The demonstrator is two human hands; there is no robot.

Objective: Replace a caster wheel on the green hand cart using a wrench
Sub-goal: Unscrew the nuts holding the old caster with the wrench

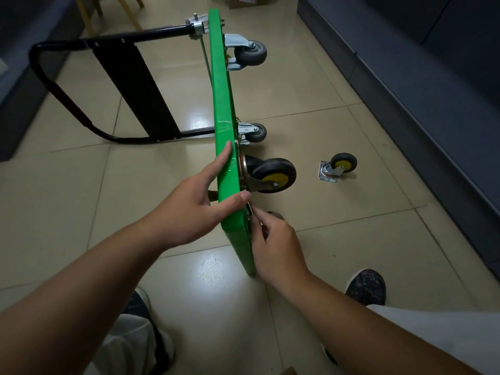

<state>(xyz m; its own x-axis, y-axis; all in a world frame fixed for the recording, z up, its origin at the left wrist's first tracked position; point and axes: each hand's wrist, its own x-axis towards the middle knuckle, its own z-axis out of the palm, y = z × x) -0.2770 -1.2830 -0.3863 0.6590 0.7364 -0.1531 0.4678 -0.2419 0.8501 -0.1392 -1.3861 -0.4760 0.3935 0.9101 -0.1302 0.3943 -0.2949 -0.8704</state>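
The green hand cart (220,98) stands on its edge on the tiled floor, its black handle (81,85) folded out to the left. My left hand (200,196) grips the deck's upper edge, thumb over the near side. A black caster with a yellow hub (273,175) sits against the deck's underside just beyond that hand. My right hand (273,247) is pinched on a thin metal tool (250,209), likely the wrench, held against the underside below that caster; most of the tool is hidden. Another yellow-hub caster (338,167) lies loose on the floor to the right.
Two grey casters (250,52) (255,132) are mounted farther along the deck. A dark sofa (433,77) runs along the right side. Wooden chair legs (130,12) stand at the back left. My two shoes (366,286) (140,301) rest on the tiles near the cart's close end.
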